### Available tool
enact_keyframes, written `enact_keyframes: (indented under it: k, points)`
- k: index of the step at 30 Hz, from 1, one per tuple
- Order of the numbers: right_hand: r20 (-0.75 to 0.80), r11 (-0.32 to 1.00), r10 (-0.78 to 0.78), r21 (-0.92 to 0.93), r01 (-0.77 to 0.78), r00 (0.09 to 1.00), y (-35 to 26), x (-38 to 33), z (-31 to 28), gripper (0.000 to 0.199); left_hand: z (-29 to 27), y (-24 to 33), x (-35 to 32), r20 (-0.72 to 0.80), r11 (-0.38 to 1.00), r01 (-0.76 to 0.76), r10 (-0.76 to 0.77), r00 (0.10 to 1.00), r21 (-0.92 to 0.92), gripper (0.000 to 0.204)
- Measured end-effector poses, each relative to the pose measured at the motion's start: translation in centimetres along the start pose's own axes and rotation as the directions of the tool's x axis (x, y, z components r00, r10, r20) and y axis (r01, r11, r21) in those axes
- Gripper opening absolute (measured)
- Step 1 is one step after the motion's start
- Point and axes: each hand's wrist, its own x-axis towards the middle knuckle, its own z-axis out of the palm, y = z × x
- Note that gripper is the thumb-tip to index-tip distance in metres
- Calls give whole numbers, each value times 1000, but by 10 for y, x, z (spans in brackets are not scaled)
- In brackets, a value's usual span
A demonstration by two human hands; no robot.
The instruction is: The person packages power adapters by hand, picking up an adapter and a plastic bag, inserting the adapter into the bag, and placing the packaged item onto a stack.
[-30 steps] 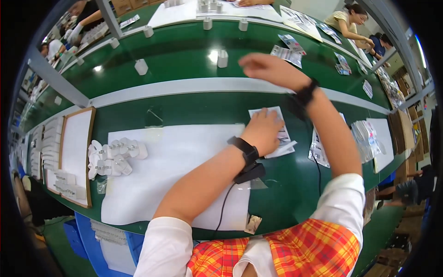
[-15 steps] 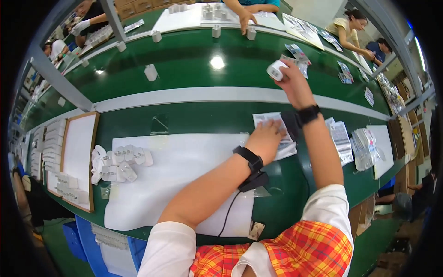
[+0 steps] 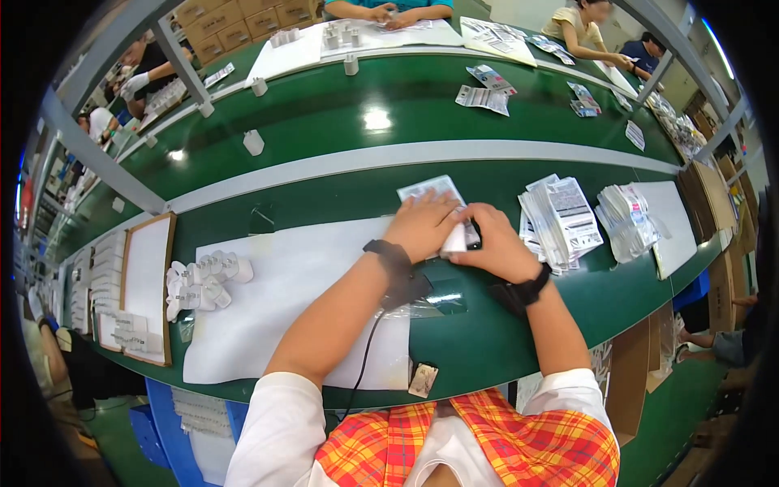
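The right hand [image 3: 497,245] grips a small white plastic block [image 3: 457,241] between thumb and fingers. Just beside it, the left hand [image 3: 422,226] lies flat over a printed packet [image 3: 440,185] on the green worktable [image 3: 487,345].

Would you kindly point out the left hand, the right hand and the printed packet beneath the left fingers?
Left hand [image 3: 420,228]: head view, on its back.
Right hand [image 3: 500,244]: head view, on its back.
Printed packet [image 3: 435,184]: head view, on its uncovered far end.
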Motion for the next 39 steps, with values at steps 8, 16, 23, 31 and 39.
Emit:
enact_keyframes:
  k: [8, 16, 23, 31, 39]
  points:
    - [169, 920, 256, 260, -293, 952, 15, 20, 5, 42, 7, 23, -10, -195, 957, 45, 12, 981, 288, 44]
    - [108, 827, 204, 512, -230, 973, 6, 14, -3, 25, -43, -7, 2, -224, 997, 73, -65, 972, 28, 43]
    - [167, 85, 319, 975, -204, 933, -5, 9, -41, 24, -23, 2, 7, -468, 845, -356, 146, 872, -399, 35]
    - [189, 594, 340, 716, -366, 921, 7, 6, -25, 33, -20, 15, 3, -236, 619, 1, -301, 924, -785, 30]
    - [102, 497, 467, 791, -356, 878, 19, 22, -8, 31, -15, 4, 12, -419, 646, -186, -228, 879, -741, 31]
